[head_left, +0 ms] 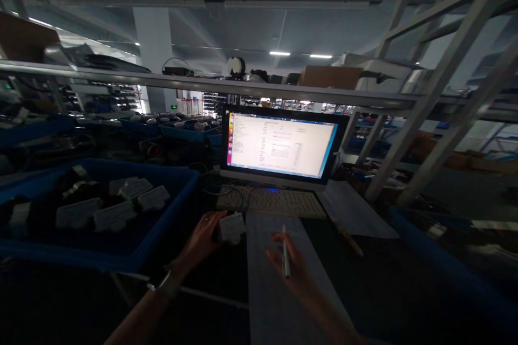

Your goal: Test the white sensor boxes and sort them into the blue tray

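My left hand [205,237], with a watch on its wrist, is closed on the left side of a small part with a white printed face [232,228]. That part is just in front of the keyboard [279,202], beside the left edge of a long paper sheet [269,285]. Over the sheet is my right hand [294,264], its fingers closed around a slim pen [286,261]. The pen stands nearly upright in view; whether it touches the paper I cannot tell.
On the left a blue bin [137,259] holds several similar white-faced parts [115,217]. A lit monitor [279,145] stands behind the keyboard. To the right lie another paper [358,210] and a yellowish stick-like object [350,241]. A loaded shelf [259,86] crosses above.
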`<state>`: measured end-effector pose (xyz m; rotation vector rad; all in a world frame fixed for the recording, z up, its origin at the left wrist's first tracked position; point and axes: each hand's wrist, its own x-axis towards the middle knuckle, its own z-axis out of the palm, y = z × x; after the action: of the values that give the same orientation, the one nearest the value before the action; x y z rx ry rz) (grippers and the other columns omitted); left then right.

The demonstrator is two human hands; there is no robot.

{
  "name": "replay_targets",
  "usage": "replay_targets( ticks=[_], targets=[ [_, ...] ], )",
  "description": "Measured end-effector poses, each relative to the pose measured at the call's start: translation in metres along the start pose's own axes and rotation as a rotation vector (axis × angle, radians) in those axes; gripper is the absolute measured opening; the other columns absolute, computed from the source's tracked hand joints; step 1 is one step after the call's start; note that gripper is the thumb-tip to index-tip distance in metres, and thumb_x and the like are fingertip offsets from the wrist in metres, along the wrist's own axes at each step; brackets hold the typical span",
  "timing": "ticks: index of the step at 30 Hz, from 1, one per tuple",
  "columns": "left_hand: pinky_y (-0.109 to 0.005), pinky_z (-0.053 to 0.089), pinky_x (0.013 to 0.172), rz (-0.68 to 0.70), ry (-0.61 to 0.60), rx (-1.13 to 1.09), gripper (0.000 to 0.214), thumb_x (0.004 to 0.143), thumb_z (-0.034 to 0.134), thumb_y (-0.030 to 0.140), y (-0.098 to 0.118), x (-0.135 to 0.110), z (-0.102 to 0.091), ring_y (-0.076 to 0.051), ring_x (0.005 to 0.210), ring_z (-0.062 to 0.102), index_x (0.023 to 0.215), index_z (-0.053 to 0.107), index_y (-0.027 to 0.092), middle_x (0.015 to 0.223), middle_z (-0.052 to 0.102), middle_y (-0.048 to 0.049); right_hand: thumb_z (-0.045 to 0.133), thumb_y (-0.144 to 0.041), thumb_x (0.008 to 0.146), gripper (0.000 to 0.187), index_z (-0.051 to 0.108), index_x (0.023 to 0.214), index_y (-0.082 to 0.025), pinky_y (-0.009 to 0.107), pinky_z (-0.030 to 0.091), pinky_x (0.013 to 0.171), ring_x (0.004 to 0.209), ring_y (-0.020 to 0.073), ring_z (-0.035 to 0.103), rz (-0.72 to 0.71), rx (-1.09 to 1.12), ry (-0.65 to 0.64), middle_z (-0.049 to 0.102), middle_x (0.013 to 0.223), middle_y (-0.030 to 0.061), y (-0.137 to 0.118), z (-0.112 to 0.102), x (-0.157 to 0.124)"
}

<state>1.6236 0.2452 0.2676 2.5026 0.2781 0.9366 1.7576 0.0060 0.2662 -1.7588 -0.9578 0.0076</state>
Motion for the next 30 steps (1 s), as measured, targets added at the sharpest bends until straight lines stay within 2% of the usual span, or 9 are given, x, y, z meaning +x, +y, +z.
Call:
replay_targets(
  ticks=[3, 7, 12, 16, 18, 20, 24, 27, 30],
  targets=[
    [-0.048, 0.047, 0.098, 0.077, -0.066, 0.084, 0.07, 0.065, 0.068, 0.011, -0.014, 0.004, -0.008, -0.028, 0.125, 0.049, 0.13, 0.046, 0.022, 0.13, 0.056, -0.0106, 0.058, -0.039, 0.078, 0.026, 0.058, 0.1, -0.025, 0.045, 0.05, 0.089, 0.103, 0.0272, 0.062, -0.088, -0.191, 0.014, 0.065, 0.109, 0.0088, 0.023, -0.036, -0.007],
    [-0.053, 0.04, 0.104, 0.169, -0.022, 0.186, 0.078, 0.065, 0.073, 0.02, -0.006, -0.002, -0.008, -0.032, 0.136, 0.033, 0.136, 0.04, 0.022, 0.142, 0.045, -0.0119, 0.057, -0.04, 0.078, 0.029, 0.061, 0.104, -0.026, 0.048, 0.053, 0.086, 0.097, 0.0289, 0.065, -0.111, -0.374, -0.022, 0.068, 0.103, 0.0092, 0.051, -0.066, -0.015],
    [-0.051, 0.046, 0.099, 0.205, 0.103, 0.239, 0.032, 0.076, 0.067, 0.026, 0.015, -0.015, 0.008, -0.03, 0.128, 0.046, 0.108, 0.062, 0.025, 0.134, 0.054, -0.0083, 0.056, -0.041, 0.078, 0.031, 0.063, 0.105, -0.026, 0.048, 0.051, 0.088, 0.103, 0.0289, 0.064, -0.09, -0.429, -0.056, 0.067, 0.108, 0.0102, 0.056, -0.073, -0.024],
    [-0.051, 0.049, 0.097, 0.172, 0.145, 0.232, 0.026, 0.079, 0.065, 0.027, 0.015, -0.019, 0.018, -0.031, 0.128, 0.045, 0.105, 0.064, 0.024, 0.138, 0.049, -0.0092, 0.055, -0.047, 0.079, 0.032, 0.062, 0.102, -0.026, 0.044, 0.051, 0.087, 0.098, 0.0263, 0.065, 0.023, -0.336, -0.056, 0.068, 0.105, 0.0079, 0.047, -0.079, -0.016],
    [-0.05, 0.05, 0.097, 0.169, 0.139, 0.236, 0.026, 0.078, 0.065, 0.027, 0.012, -0.017, 0.02, -0.032, 0.129, 0.044, 0.104, 0.065, 0.024, 0.143, 0.044, -0.0099, 0.055, -0.053, 0.078, 0.035, 0.062, 0.099, -0.026, 0.042, 0.051, 0.085, 0.094, 0.025, 0.066, 0.091, -0.245, 0.028, 0.069, 0.101, 0.0066, 0.047, -0.088, -0.003],
    [-0.05, 0.05, 0.096, 0.181, 0.127, 0.232, 0.026, 0.077, 0.066, 0.026, 0.007, -0.013, 0.02, -0.033, 0.13, 0.043, 0.103, 0.065, 0.023, 0.145, 0.04, -0.0105, 0.054, -0.06, 0.077, 0.039, 0.062, 0.093, -0.025, 0.04, 0.05, 0.083, 0.091, 0.0238, 0.065, 0.126, -0.111, 0.182, 0.069, 0.095, 0.0062, 0.052, -0.098, 0.012],
    [-0.05, 0.051, 0.095, 0.19, 0.126, 0.173, 0.025, 0.076, 0.065, 0.024, -0.003, -0.001, 0.021, -0.031, 0.128, 0.046, 0.101, 0.065, 0.024, 0.141, 0.045, -0.0091, 0.051, -0.069, 0.071, 0.051, 0.065, 0.082, -0.021, 0.034, 0.049, 0.069, 0.067, 0.0183, 0.062, 0.262, 0.193, 0.462, 0.065, 0.069, 0.0021, 0.076, -0.114, 0.039],
    [-0.05, 0.05, 0.096, 0.183, 0.121, 0.133, 0.023, 0.074, 0.065, 0.024, -0.007, 0.006, 0.022, -0.029, 0.126, 0.049, 0.098, 0.064, 0.024, 0.138, 0.05, -0.0067, 0.052, -0.065, 0.069, 0.049, 0.066, 0.074, -0.019, 0.028, 0.042, 0.052, 0.05, 0.0129, 0.049, 0.331, 0.268, 0.539, 0.052, 0.051, -0.0027, 0.091, -0.118, 0.045],
    [-0.049, 0.05, 0.097, 0.189, 0.124, 0.106, 0.022, 0.074, 0.065, 0.024, -0.009, 0.008, 0.022, -0.027, 0.126, 0.049, 0.096, 0.063, 0.025, 0.135, 0.052, -0.0061, 0.057, -0.057, 0.065, 0.039, 0.064, 0.073, -0.019, 0.026, 0.036, 0.045, 0.045, 0.011, 0.043, 0.358, 0.337, 0.59, 0.047, 0.048, -0.0054, 0.097, -0.119, 0.042]
  ],
)
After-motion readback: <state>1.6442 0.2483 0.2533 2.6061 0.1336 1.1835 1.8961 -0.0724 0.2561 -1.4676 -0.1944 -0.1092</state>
